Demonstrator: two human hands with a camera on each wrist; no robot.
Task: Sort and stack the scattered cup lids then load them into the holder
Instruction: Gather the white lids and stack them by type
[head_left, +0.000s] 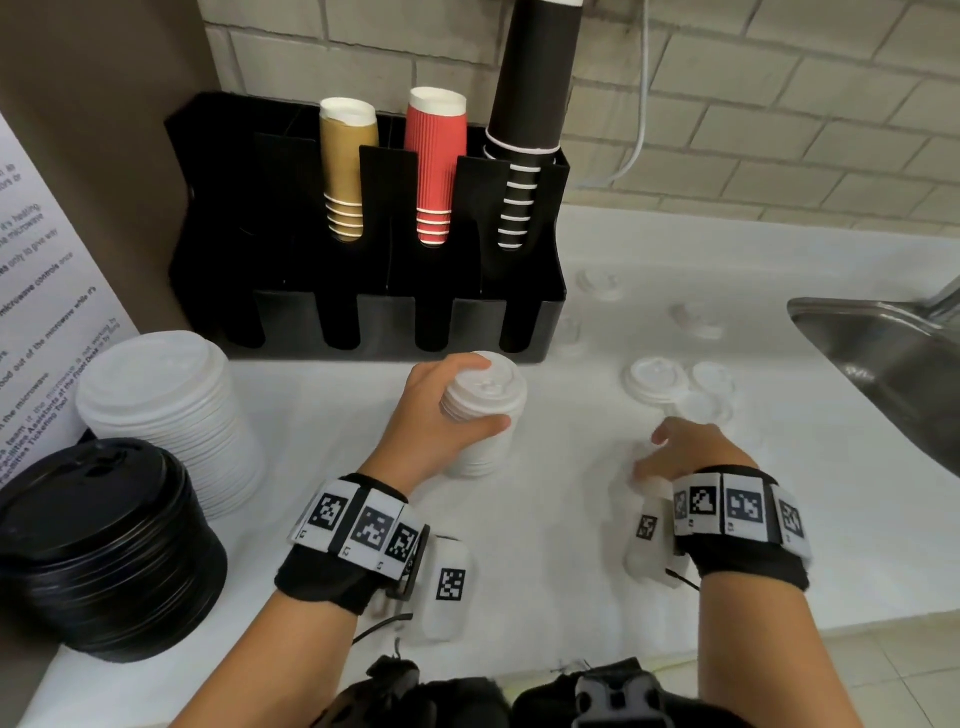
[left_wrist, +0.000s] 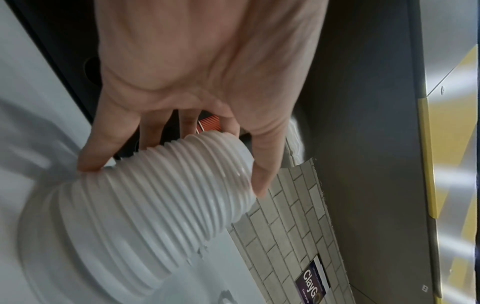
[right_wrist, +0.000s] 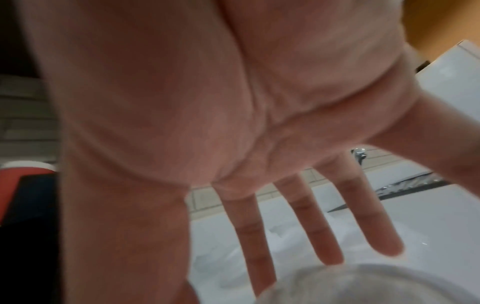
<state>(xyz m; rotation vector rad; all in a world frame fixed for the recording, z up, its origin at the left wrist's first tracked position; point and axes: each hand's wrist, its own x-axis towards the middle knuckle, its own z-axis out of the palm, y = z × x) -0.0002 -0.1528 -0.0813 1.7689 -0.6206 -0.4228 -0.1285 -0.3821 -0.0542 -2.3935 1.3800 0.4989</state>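
Gripping the ribbed white stack of nested plastic cup lids at centre frame, the left hand curls its fingers and thumb round the column's upper part; the stack's base stands on the white countertop. Just above it sits the black plastic slotted holder, its four front slots dark, with the tan, red and black paper cup stacks behind them. Bare counter lies between the two hands and along the lower edge. The right hand, lower right of centre, is spread with straight fingers over the counter, palm down; the right wrist view shows a blurred white rim just under the fingertips, and whether they touch it cannot be told. Loose white flat round lids lie right of centre, washed out against the counter. A steel sink is cut off at the right edge. At lower left stand a tall white lid pile and a glossy black lid pile.
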